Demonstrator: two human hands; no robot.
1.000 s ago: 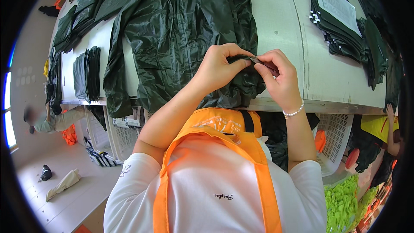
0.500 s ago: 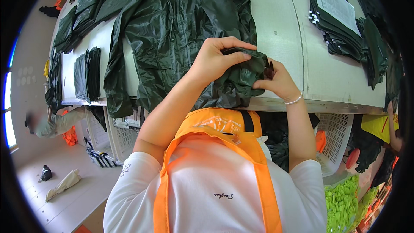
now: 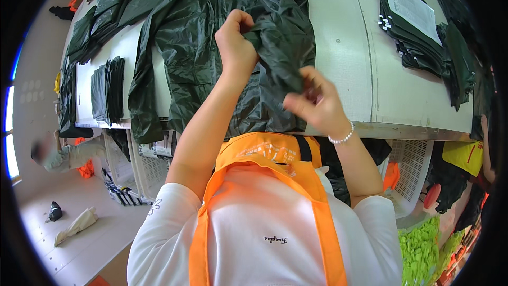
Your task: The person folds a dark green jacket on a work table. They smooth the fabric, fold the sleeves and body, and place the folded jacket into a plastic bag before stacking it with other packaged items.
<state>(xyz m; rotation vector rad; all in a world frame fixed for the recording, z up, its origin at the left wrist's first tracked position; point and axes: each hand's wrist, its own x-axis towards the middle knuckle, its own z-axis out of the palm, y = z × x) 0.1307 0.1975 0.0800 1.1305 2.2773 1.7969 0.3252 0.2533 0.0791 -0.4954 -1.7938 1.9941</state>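
Dark green raincoat (image 3: 211, 47) lies spread on the worktop (image 3: 349, 63), upper centre of frame, hem hanging over the near edge. My left hand (image 3: 236, 47) is fisted on a raised fold; my right hand (image 3: 316, 107) pinches the same fold lower down. Risks, as I judge them: slick fabric slipping from the pinch, or the pull dragging the coat off the edge.

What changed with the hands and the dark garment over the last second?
The left hand moved up the table, pulling a fold of the dark green glossy raincoat away from the right hand, which dropped toward the table's edge. Both kept their grip. The folded dark stacks stayed put.
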